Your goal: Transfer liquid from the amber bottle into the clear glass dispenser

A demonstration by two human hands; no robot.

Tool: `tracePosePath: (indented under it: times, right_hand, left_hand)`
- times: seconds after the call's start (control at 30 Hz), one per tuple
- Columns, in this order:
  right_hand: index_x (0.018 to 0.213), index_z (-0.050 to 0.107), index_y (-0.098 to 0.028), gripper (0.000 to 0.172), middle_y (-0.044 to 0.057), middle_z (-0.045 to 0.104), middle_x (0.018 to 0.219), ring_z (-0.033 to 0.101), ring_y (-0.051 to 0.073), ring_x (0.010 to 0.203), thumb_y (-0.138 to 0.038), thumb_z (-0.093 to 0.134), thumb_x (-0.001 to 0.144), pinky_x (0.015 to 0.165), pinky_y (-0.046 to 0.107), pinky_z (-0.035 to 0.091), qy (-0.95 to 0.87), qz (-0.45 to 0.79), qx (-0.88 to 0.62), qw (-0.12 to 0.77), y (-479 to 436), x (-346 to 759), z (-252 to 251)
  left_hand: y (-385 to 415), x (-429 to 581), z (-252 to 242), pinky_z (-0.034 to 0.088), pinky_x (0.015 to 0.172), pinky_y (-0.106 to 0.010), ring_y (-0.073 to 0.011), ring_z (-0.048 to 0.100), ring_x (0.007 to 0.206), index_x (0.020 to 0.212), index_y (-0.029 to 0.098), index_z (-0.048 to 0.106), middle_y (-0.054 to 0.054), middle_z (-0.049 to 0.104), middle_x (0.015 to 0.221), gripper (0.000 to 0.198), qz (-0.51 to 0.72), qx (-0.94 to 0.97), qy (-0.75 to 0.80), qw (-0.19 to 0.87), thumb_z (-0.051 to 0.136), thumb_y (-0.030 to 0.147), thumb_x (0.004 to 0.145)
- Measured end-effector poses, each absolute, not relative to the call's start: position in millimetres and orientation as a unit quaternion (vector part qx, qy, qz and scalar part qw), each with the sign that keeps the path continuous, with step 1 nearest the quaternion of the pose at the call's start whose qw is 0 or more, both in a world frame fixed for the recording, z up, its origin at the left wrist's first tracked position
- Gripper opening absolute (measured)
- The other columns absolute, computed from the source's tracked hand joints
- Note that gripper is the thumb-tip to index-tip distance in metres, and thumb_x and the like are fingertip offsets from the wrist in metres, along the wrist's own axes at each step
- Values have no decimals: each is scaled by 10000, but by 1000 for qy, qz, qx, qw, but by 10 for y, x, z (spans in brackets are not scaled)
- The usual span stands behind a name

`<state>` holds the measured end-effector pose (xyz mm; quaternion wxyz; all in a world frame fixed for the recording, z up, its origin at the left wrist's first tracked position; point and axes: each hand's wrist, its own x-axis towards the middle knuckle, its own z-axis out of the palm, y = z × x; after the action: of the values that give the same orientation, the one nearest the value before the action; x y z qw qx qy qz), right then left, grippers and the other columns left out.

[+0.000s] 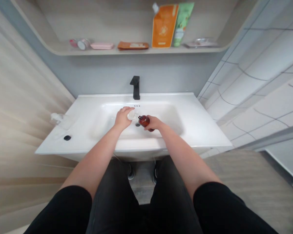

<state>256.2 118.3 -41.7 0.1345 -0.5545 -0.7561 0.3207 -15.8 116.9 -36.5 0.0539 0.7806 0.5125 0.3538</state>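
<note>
Left hand closes around a small translucent piece, perhaps a cap or pump top, its end just beside the neck of an amber bottle. Right hand grips that bottle, tilted on its side. Whether the two have been separated cannot be told. Both hands hover above the white basin, near the drain.

The bottle is reddish-brown, the small piece clear — the sink white, the faucet black.
</note>
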Motion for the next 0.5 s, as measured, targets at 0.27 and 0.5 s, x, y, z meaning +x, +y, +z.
tracePosePath:
  times: [0.27,0.5]
  right_hand:
    - [1304,698,-227,707,77,828,1252,796,301,1099,-290,1003,669,944,344,609,-755,320,-557,135,1186,2555,-403]
    - [1297,702,-227,700,74,828,1239,795,300,1094,-283,1006,668,951,353,617,-752,323,-559,134,1161,2548,-361]
  left_hand:
    - [1182,-156,-373,545,1233,-455,-313,692,1328,1438,277,772,-85,699,1441,699,360,784,503,53,771,109,759]
    - [1188,-159,-386,554,1216,-456,-314,704,1304,1429,279,782,-83,714,1417,685,370,784,496,48,777,117,764]
